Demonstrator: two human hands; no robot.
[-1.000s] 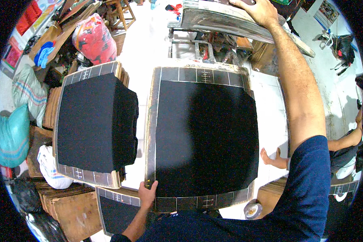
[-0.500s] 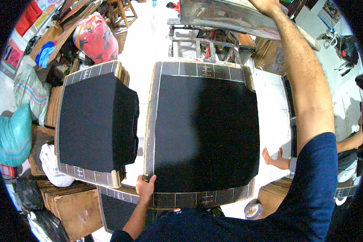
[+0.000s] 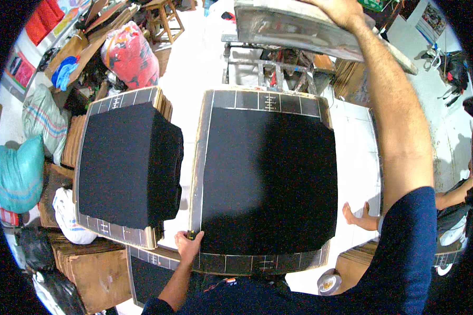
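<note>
Black cloth point(image 3: 268, 184) lies flat on a board point(image 3: 226, 261), just right of and beyond the left hand point(image 3: 188, 244), which clasps the board's near-left edge. Farther off, the right hand point(image 3: 342, 12) overlies a grey frame point(image 3: 291, 31); fingertips cut off, grip I cannot confirm.

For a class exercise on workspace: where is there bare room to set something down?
Bare white floor shows between the red bag and the grey frame, and right of the middle board. Only a narrow strip separates it from the left board. Black cloth covers most of both boards; sacks and stacked boards crowd the far left.
</note>
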